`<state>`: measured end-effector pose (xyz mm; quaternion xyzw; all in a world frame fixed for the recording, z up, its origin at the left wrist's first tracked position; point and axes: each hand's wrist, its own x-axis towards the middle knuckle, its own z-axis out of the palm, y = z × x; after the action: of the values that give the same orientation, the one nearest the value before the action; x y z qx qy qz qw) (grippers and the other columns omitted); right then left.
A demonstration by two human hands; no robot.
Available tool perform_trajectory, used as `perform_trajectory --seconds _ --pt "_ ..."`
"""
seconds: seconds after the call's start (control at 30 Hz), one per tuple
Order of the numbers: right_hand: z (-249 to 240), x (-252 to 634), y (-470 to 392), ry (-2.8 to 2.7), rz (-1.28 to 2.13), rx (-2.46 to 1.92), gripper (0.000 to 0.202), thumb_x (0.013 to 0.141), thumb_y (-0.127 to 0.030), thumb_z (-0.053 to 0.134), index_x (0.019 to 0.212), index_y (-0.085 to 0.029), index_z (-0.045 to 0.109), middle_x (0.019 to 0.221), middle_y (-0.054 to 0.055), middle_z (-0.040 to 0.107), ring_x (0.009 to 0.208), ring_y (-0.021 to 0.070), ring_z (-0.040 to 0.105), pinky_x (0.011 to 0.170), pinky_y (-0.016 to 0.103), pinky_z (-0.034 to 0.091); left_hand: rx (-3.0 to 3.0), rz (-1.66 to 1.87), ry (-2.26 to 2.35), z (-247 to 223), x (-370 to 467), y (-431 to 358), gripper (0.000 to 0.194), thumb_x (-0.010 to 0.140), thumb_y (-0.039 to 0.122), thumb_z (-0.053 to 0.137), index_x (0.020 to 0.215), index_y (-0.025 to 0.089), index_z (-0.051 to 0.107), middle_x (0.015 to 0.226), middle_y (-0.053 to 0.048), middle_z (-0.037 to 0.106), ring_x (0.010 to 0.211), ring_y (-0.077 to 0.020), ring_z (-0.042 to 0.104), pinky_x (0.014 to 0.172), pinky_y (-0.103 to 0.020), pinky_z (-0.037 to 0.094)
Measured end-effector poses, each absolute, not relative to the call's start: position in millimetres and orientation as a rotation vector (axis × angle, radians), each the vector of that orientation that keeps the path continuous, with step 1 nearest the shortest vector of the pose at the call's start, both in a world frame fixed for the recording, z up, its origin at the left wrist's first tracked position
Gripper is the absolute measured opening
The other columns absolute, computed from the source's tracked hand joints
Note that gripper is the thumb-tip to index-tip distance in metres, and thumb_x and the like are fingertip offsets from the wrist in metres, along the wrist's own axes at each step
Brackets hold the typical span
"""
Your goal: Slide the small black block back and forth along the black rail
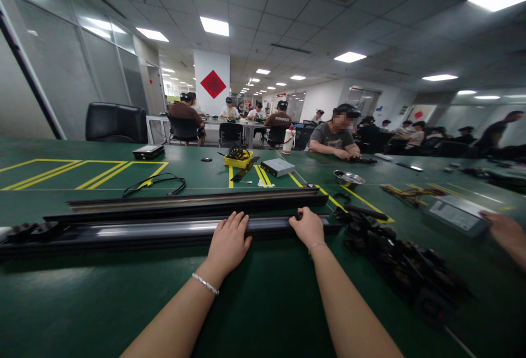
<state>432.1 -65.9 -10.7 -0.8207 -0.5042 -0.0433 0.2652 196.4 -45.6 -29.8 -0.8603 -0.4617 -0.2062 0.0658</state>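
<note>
A long dark metal rail with a shiny inner channel lies across the green table in front of me. My left hand rests on its middle, fingers stretched out and flat over the channel. Near the rail's right end, my right hand is closed in a pinch with a small dark piece at its fingertips; most of that piece is hidden. Just behind lies a second long dark rail, parallel to the first. At the left end sit small dark parts, blurred.
A pile of black parts lies to the right. Another person's hand touches a grey metal box. Farther back are a yellow tray with cables, a silver box, a metal bowl and a seated person.
</note>
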Motion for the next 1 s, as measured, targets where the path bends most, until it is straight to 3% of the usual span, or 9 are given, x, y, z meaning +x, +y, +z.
perform_trajectory --seconds 0.1,0.43,1.0 --pt "-9.2 432.6 -68.3 -1.389 -0.116 -2.224 0.026 0.072 -0.033 0.049 0.091 -0.019 0.059 0.091 0.006 0.064 0.089 0.0223 0.057 0.082 0.033 0.037 -2.597 -0.632 -1.383 -29.9 196.2 -45.6 0.050 0.082 0.037 0.043 0.130 0.022 0.041 0.139 -0.005 0.043 0.130 -0.0223 0.033 0.104 -0.041 0.029" --pt "-17.3 439.7 -69.4 -1.437 -0.163 -2.151 0.023 0.075 -0.034 0.048 0.089 -0.021 0.061 0.107 0.004 0.062 0.101 0.0208 0.054 0.099 0.037 0.025 -2.607 -0.638 -1.378 -29.0 195.5 -46.6 0.050 0.082 0.037 0.043 0.130 0.021 0.041 0.139 -0.005 0.042 0.130 -0.0222 0.033 0.104 -0.041 0.030" --pt "-12.5 438.4 -70.4 -1.438 -0.149 -2.144 0.030 0.075 -0.032 0.048 0.097 -0.018 0.062 0.107 0.006 0.063 0.099 0.0221 0.056 0.092 0.032 0.034 -2.586 -0.624 -1.383 -29.3 195.9 -45.9 0.050 0.082 0.038 0.043 0.130 0.021 0.041 0.138 -0.005 0.043 0.130 -0.0219 0.033 0.103 -0.041 0.031"
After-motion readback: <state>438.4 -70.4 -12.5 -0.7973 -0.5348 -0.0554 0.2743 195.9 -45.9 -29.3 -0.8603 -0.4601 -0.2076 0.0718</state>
